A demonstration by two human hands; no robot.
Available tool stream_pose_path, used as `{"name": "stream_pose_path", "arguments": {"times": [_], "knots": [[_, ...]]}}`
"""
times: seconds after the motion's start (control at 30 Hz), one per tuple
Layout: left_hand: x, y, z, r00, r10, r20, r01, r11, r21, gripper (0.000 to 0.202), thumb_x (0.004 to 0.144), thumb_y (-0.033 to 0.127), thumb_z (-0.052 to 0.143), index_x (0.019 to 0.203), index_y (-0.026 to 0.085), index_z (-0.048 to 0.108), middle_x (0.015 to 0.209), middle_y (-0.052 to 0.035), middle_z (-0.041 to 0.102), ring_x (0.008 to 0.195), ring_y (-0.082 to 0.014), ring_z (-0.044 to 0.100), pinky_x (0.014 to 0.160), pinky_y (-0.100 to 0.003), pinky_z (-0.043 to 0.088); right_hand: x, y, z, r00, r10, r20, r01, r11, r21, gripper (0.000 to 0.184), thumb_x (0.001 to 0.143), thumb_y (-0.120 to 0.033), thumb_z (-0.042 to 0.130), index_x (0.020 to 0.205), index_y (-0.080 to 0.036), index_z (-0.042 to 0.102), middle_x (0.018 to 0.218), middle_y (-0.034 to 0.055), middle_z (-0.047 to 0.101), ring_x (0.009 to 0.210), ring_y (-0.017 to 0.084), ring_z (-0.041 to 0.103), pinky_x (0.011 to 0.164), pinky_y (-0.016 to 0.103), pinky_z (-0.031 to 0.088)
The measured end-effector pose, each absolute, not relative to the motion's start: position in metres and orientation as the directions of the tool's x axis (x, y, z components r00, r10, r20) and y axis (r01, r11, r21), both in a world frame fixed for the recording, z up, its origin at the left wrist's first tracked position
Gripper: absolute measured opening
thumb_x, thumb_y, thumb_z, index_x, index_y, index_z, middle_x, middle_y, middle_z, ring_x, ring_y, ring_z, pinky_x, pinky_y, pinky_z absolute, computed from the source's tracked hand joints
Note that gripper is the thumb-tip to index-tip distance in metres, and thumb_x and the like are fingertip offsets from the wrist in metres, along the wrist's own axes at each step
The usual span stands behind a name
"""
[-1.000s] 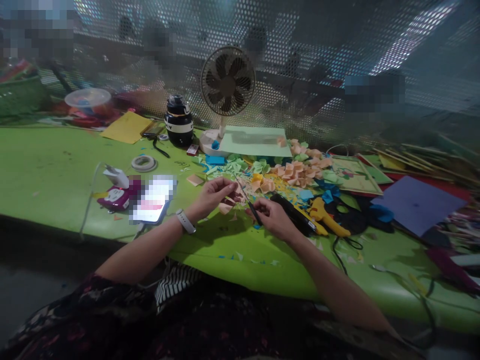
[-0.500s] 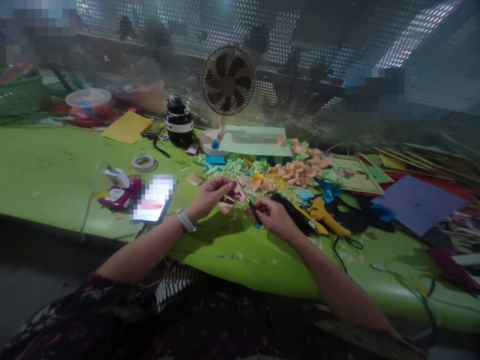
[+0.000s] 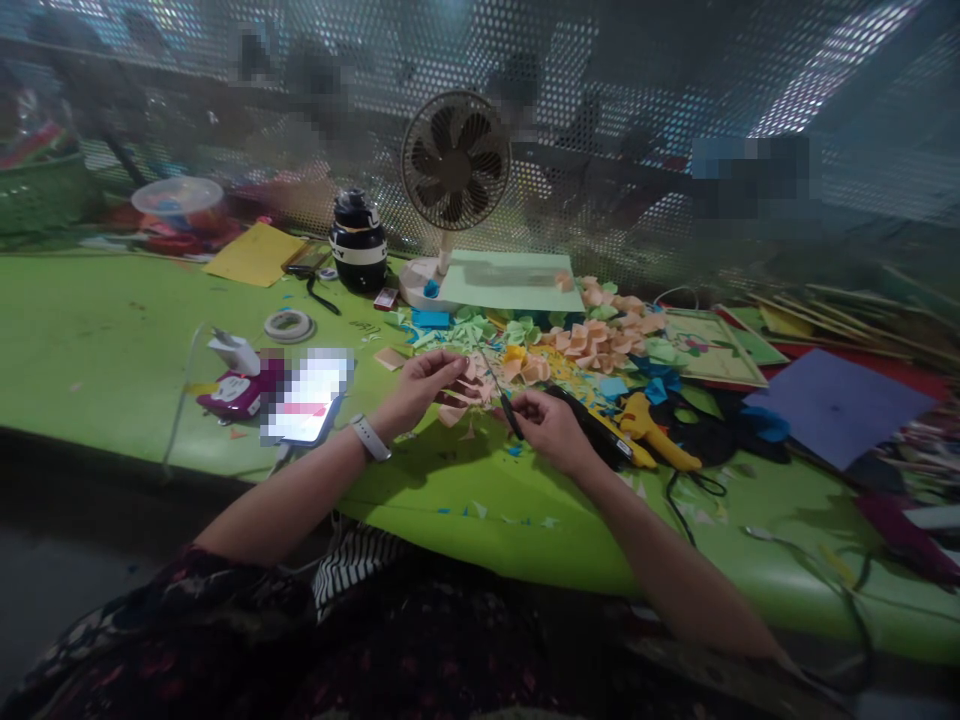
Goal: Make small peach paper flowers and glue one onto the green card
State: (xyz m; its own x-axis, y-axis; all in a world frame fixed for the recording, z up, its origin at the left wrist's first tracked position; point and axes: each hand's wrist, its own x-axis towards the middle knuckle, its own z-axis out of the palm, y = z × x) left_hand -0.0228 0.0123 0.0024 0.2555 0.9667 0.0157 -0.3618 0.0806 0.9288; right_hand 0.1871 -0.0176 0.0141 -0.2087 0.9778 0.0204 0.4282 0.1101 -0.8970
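My left hand (image 3: pixel 424 388) pinches a small peach paper piece (image 3: pixel 471 385) just above the green table (image 3: pixel 112 340), fingers closed on it. A white watch sits on that wrist. My right hand (image 3: pixel 551 430) grips small dark scissors (image 3: pixel 504 398), whose blades point up and left at the paper piece. Another peach scrap (image 3: pixel 450 415) lies on the table below my hands. Behind them spreads a heap of folded peach, green, yellow and blue paper bits (image 3: pixel 577 345).
A phone (image 3: pixel 307 398) and charger lie left of my hands; tape roll (image 3: pixel 289 325), dark jar (image 3: pixel 358 243) and desk fan (image 3: pixel 454 170) stand behind. A yellow glue gun (image 3: pixel 652 435) with black cables, purple sheet (image 3: pixel 832 405) and sticks lie right. Perforated mesh backs the table.
Both hands shifted slightly; the scissors tilted a little more upright against the paper piece. Nothing was picked up or let go.
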Motion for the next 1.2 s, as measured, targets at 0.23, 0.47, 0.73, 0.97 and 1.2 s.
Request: {"name": "stream_pose_path", "arguments": {"times": [0.23, 0.47, 0.73, 0.97, 1.2], "knots": [[-0.021, 0.019, 0.0, 0.238, 0.953, -0.189, -0.461, 0.282, 0.841, 0.019, 0.091, 0.032, 0.067, 0.089, 0.013, 0.069, 0.091, -0.0115, 0.078, 0.075, -0.0169, 0.076, 0.057, -0.02, 0.057, 0.191, -0.007, 0.001, -0.157, 0.987, 0.04, 0.454, 0.108, -0.884, 0.049, 0.065, -0.064, 0.075, 0.071, -0.018, 0.059, 0.067, 0.0016, 0.06, 0.06, 0.014, 0.052, 0.057, 0.028, 0.04], [-0.024, 0.021, 0.001, 0.272, 0.956, -0.11, -0.541, 0.246, 0.804, 0.018, 0.09, 0.025, 0.064, 0.101, 0.013, 0.073, 0.11, -0.014, 0.076, 0.102, -0.0203, 0.074, 0.088, -0.03, 0.059, 0.196, 0.004, -0.011, -0.149, 0.984, 0.095, 0.527, 0.16, -0.835, 0.048, 0.068, -0.065, 0.071, 0.07, -0.019, 0.058, 0.067, 0.0024, 0.062, 0.06, 0.014, 0.053, 0.059, 0.029, 0.044], [-0.024, 0.027, 0.002, 0.198, 0.969, -0.146, -0.615, 0.238, 0.752, 0.015, 0.091, 0.025, 0.059, 0.097, 0.015, 0.068, 0.113, -0.0129, 0.074, 0.107, -0.0195, 0.071, 0.1, -0.035, 0.054, 0.191, 0.008, 0.002, -0.162, 0.987, 0.02, 0.737, 0.135, -0.663, 0.042, 0.072, -0.06, 0.071, 0.067, -0.02, 0.059, 0.064, 0.0033, 0.064, 0.06, 0.016, 0.055, 0.055, 0.027, 0.038], [-0.032, 0.031, 0.008, -0.098, 0.995, 0.0, -0.567, -0.056, 0.821, 0.01, 0.086, 0.02, 0.064, 0.097, 0.018, 0.065, 0.107, -0.0067, 0.074, 0.099, -0.0151, 0.07, 0.087, -0.028, 0.054, 0.171, 0.034, 0.023, -0.249, 0.967, 0.056, 0.888, 0.251, -0.384, 0.029, 0.081, -0.045, 0.066, 0.068, -0.02, 0.066, 0.072, 0.0042, 0.069, 0.067, 0.018, 0.059, 0.058, 0.028, 0.032], [-0.033, 0.031, 0.009, -0.148, 0.989, 0.026, -0.499, -0.097, 0.861, 0.006, 0.089, 0.019, 0.06, 0.093, 0.02, 0.065, 0.099, -0.0047, 0.073, 0.091, -0.0137, 0.069, 0.083, -0.029, 0.053, 0.143, 0.067, 0.021, -0.121, 0.992, 0.035, 0.974, 0.126, -0.19, 0.027, 0.086, -0.043, 0.065, 0.076, -0.019, 0.075, 0.079, 0.0084, 0.073, 0.073, 0.02, 0.063, 0.056, 0.029, 0.029]]}}
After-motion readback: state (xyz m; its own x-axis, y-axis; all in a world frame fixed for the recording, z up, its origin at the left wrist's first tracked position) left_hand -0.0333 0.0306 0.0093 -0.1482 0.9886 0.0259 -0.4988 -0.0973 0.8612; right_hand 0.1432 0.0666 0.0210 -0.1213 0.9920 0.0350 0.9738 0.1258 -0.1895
